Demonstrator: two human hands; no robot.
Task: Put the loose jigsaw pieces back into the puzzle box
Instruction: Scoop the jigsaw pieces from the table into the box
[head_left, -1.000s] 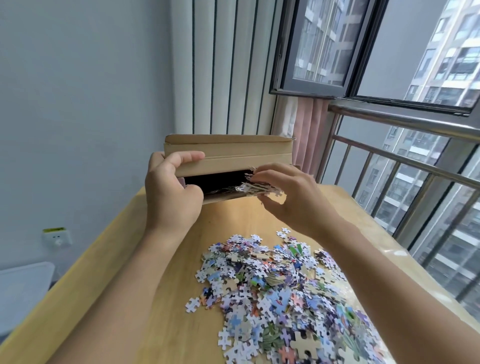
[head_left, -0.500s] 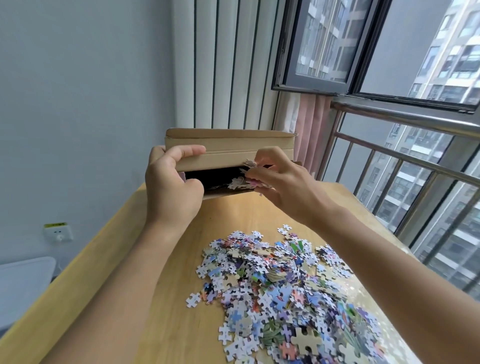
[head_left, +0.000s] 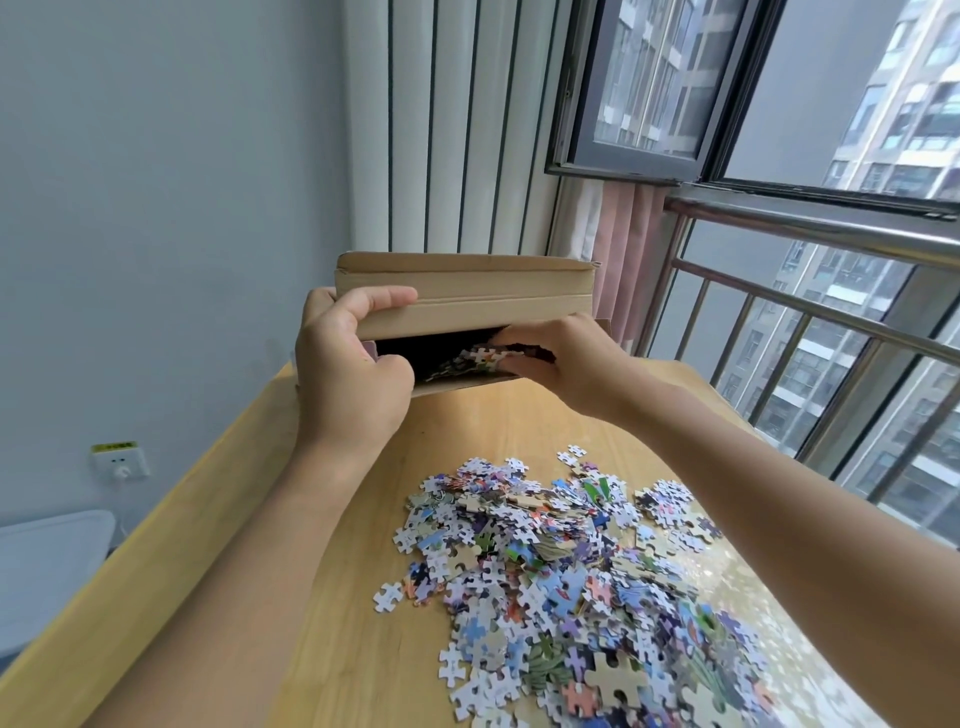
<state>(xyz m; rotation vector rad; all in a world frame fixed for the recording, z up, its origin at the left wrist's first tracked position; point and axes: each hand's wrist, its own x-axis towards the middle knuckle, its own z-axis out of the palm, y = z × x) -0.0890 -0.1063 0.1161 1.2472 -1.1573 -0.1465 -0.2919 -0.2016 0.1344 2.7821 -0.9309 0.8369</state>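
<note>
A brown cardboard puzzle box (head_left: 467, 291) stands at the far end of the wooden table (head_left: 322, 597), its open side facing me. My left hand (head_left: 348, 374) grips the box's left end, fingers curled over the lid flap. My right hand (head_left: 561, 358) is at the opening, its fingers curled round a small bunch of jigsaw pieces (head_left: 480, 359) just inside the dark slot. A large heap of loose colourful jigsaw pieces (head_left: 566, 577) lies on the table in front of me, below my right forearm.
A metal railing (head_left: 810, 312) and window run along the table's right side. White vertical blinds and a pink curtain (head_left: 623, 244) hang behind the box. A wall socket (head_left: 120, 461) and a white bin lid (head_left: 47, 561) are at the lower left.
My right hand has pushed its bunch of pieces from the box's front lip further into the opening. My left hand has kept its grip on the box.
</note>
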